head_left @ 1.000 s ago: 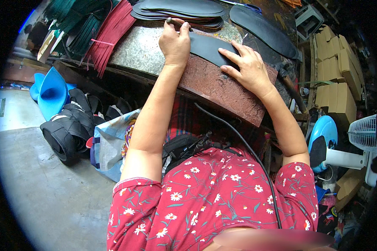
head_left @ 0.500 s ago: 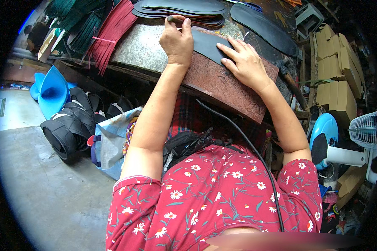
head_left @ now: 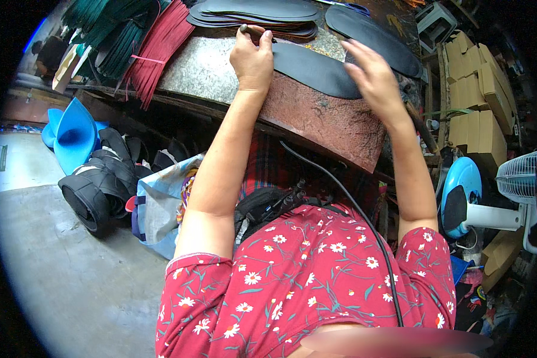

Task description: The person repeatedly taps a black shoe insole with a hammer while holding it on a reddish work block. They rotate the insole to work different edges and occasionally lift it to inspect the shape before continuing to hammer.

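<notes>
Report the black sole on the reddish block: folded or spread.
Spread: the black sole lies flat on the reddish block, no fold visible; left hand covers one end.

No word, number or sign can be read here. On the black sole-shaped sheet [head_left: 319, 71] I can make out no letters, and likewise on the brown cardboard boxes [head_left: 482, 134] and the white fan [head_left: 517, 174]. A small coloured patch [head_left: 480, 292] at the lower right is too small to tell whether it bears writing. Pale marks [head_left: 241, 227] on the black pouch [head_left: 259, 207] are also too unclear for reading.
</notes>
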Demonstrator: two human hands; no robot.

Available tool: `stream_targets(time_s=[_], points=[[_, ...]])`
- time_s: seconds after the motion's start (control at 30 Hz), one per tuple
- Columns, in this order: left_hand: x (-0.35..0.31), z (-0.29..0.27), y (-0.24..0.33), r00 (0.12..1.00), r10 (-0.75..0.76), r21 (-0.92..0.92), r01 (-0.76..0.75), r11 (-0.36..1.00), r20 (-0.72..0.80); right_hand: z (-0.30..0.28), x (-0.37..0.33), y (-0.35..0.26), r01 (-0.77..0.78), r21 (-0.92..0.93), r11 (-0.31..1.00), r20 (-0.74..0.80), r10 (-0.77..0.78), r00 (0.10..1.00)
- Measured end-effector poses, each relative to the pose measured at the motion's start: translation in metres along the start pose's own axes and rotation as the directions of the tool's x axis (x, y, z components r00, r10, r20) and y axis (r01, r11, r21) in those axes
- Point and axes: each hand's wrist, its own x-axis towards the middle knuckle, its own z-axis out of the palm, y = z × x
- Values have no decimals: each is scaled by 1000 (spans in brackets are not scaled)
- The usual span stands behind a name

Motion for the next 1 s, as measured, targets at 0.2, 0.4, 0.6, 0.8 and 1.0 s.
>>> stream_targets(time_s=[0.2, 0.4, 0.6, 0.8, 1.0], points=[[2, 5, -3, 988, -137, -206, 150, 967, 78, -60, -88, 61, -599, -362, 714, 96, 668, 738], [3, 7, -5, 948, -270, -96, 288, 953, 167, -63, -108, 54, -589, -465, 661, -77, 632, 771], [5, 8, -7, 918, -346, -248, 388, 888, 195, -76, -49, 18, -637, 363, 681, -41, 694, 719], [6, 11, 6, 946, 124, 258, -205, 944, 298, -73, 17, -58, -94, 403, 910, -289, 224, 931], [3, 20, 9, 934, 171, 405, -294, 866, 313, -15, 37, -61, -254, 23, 967, -64, 255, 965]])
